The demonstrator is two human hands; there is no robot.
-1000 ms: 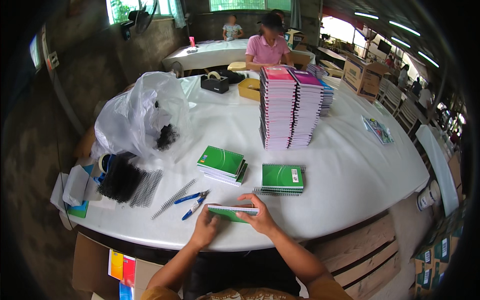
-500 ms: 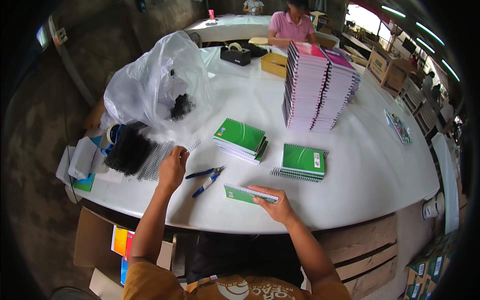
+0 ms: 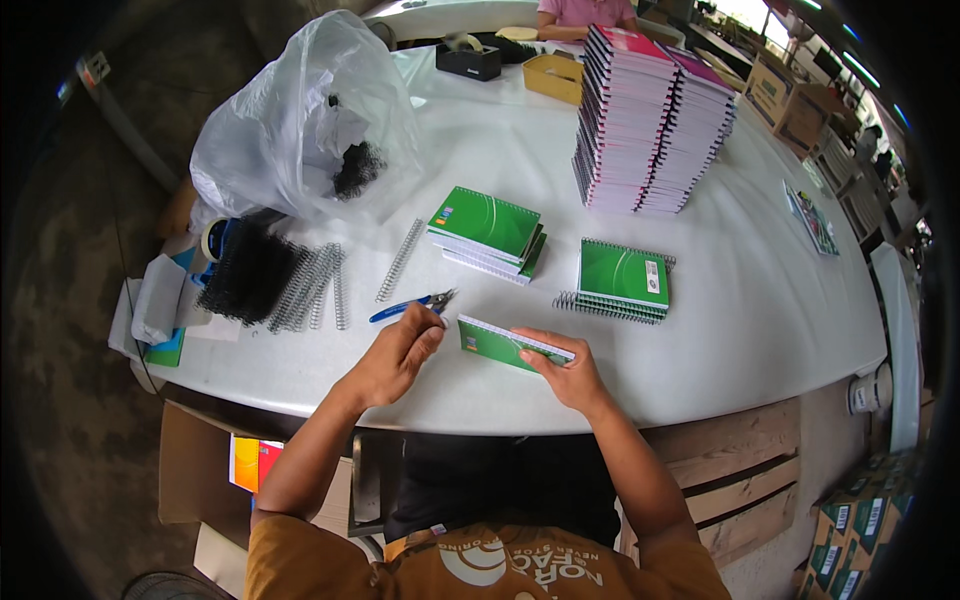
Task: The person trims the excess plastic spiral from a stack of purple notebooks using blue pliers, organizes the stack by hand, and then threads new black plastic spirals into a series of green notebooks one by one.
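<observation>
My right hand (image 3: 566, 372) grips a small green notebook (image 3: 490, 343), tilted so that its white page edge faces up. Close to the notebook's left end, my left hand (image 3: 398, 358) is closed, fingertips pinched; whatever is in them is too small to make out. Blue-handled pliers (image 3: 398, 308) lie just beyond that hand, which covers part of them. A loose wire coil (image 3: 400, 262) rests beside a stack of green notebooks (image 3: 485, 222). Farther right sits a second pile of green notebooks (image 3: 622, 278) with coils along its edges.
Many black and grey coils (image 3: 262, 275) lie at the left, below a clear plastic bag (image 3: 300, 130). A tall stack of spiral notebooks (image 3: 640, 120) stands at the back right. Behind are a tape dispenser (image 3: 468, 60), a yellow tray (image 3: 552, 78) and a person in pink (image 3: 585, 15).
My left hand has moved right and nearer to me, from the coils to beside the notebook. A coil lies apart on the table where that hand was. My right hand still holds the notebook.
</observation>
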